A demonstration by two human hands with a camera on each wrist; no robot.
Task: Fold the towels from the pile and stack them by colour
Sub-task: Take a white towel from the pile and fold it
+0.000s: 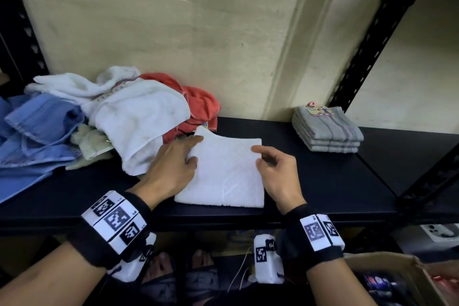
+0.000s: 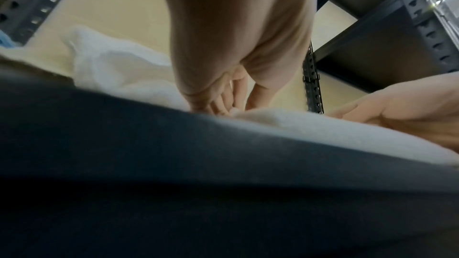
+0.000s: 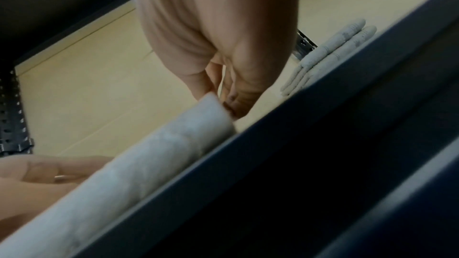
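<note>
A folded white towel [image 1: 223,171] lies flat on the black shelf [image 1: 323,181], near its front edge. My left hand [image 1: 196,150] holds the towel's left edge near the raised far corner, thumb on top and index finger stretched along the edge. In the left wrist view, the left hand [image 2: 236,105] closes thumb and fingers on the white towel [image 2: 323,130]. My right hand [image 1: 259,155] pinches the right edge with curled fingers, which the right wrist view confirms: right hand [image 3: 223,103], white towel [image 3: 124,180]. The unfolded pile [image 1: 111,117] of white, blue, red and pale green towels sits at left.
A stack of folded grey striped towels [image 1: 327,131] stands at the shelf's back right. Black perforated uprights [image 1: 372,32] frame the shelf against a cream wall. An open cardboard box [image 1: 397,276] sits lower right below the shelf. Bare shelf lies between the white towel and the grey stack.
</note>
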